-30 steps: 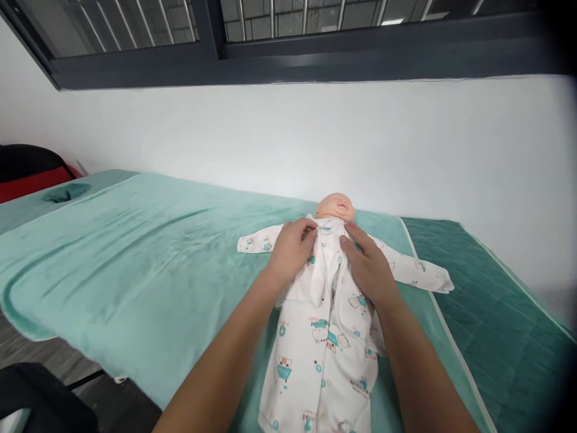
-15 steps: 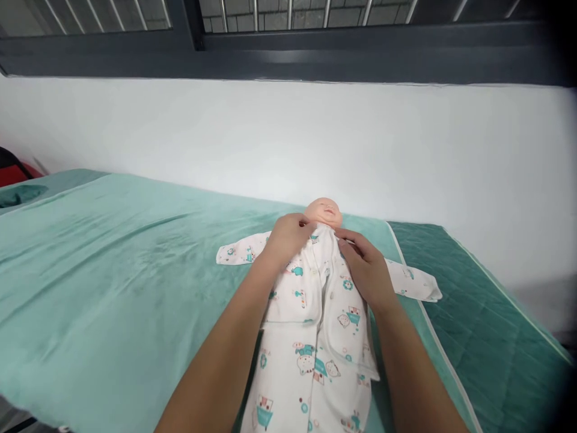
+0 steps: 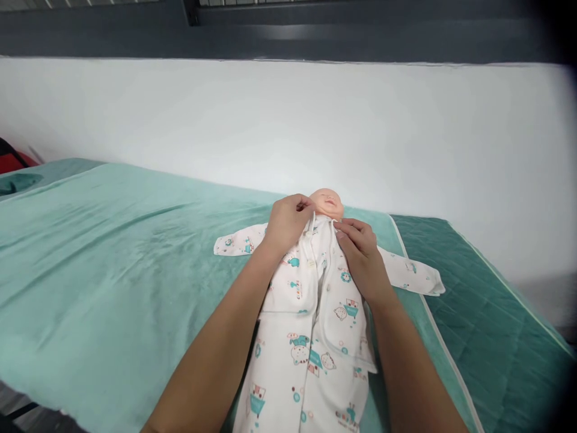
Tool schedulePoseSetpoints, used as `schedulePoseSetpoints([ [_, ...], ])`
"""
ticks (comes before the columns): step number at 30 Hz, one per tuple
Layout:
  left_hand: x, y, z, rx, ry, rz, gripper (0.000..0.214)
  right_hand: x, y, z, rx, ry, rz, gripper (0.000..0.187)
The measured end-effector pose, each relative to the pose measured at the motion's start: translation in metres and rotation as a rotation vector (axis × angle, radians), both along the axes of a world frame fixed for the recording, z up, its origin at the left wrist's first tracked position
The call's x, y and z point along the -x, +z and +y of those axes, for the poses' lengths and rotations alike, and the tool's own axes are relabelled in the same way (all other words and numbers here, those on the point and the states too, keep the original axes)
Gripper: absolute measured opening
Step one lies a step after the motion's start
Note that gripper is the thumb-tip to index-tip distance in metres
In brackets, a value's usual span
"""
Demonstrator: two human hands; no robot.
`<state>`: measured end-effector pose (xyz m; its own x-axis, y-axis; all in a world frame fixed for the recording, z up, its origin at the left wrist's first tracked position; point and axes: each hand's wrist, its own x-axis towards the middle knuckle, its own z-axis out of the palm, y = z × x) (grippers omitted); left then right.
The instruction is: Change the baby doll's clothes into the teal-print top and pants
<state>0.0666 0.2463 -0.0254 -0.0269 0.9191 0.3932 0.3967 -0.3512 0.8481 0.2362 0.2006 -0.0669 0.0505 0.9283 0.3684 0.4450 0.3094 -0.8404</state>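
A baby doll (image 3: 328, 203) lies on its back, dressed in white printed clothes with both sleeves stretched out sideways. Its front-opening baby jacket (image 3: 349, 307) hangs apart down the middle, over white printed trousers (image 3: 288, 373). My left hand (image 3: 288, 219) pinches the jacket's edge at the collar, beside the doll's neck. On the other side of the neck, my right hand (image 3: 360, 249) has thumb and fingers closed on the opposite collar edge. A small button shows on the left front panel.
Light green bedding (image 3: 112, 258) lies under the doll, with a darker quilted green cover (image 3: 478, 300) at the right. A white wall (image 3: 406, 138) rises behind, below a dark window frame (image 3: 288, 33). Something red and black (image 3: 13, 159) stands at the far left.
My left hand has lifted its collar edge a little, away from the doll's neck. My right hand has closed on the other edge. The camera view has tilted down.
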Motion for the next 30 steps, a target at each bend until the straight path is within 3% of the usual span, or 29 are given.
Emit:
schedulePoseSetpoints([
  [4, -0.012, 0.007, -0.008, -0.062, -0.02, 0.022, 0.014, 0.001, 0.0, 0.001, 0.01, 0.017, 0.027, 0.03],
  [9, -0.007, 0.001, -0.004, -0.099, 0.195, 0.112, 0.018, 0.0, -0.001, 0.001, -0.013, 0.032, 0.05, 0.028],
  [15, 0.005, -0.011, 0.005, 0.175, -0.022, 0.035, 0.024, 0.0, -0.001, 0.001, -0.008, 0.045, 0.04, 0.029],
  [23, 0.003, -0.006, 0.004, 0.152, -0.048, 0.052, 0.014, 0.002, 0.0, 0.0, 0.004, -0.001, 0.055, 0.033],
  [30, -0.014, 0.005, -0.004, 0.076, -0.062, -0.056, 0.009, 0.001, 0.001, 0.0, -0.008, 0.016, 0.027, 0.032],
])
